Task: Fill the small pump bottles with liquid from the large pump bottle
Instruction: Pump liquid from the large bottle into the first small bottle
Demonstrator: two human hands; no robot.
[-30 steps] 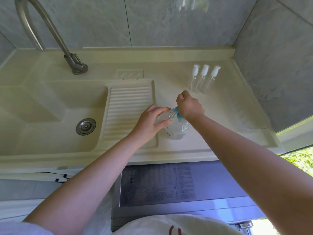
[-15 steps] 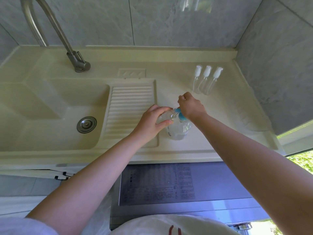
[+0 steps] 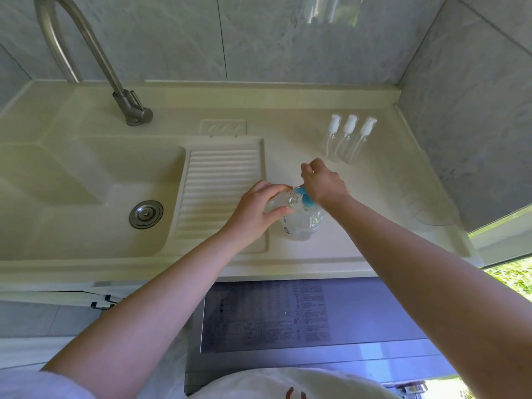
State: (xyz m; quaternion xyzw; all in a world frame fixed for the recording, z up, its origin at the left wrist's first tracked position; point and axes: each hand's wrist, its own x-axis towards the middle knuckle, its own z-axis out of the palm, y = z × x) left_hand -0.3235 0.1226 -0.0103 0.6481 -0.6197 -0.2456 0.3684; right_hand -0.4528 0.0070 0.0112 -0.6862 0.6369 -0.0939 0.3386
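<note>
While your left hand [image 3: 253,211] grips a small bottle [image 3: 277,200] at the blue spout, your right hand [image 3: 324,184] curls over the big bottle's [image 3: 302,223] pump [image 3: 306,197] (counter, right of the washboard [image 3: 221,191]); 3 bottles [image 3: 347,139] stand far right.

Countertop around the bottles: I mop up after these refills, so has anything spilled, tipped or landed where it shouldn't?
Nothing stands out. The large pump bottle stands upright under the right hand; the left hand tilts a small clear bottle to its spout. Three capped small bottles stand in a row. No puddle shows on the counter.
</note>
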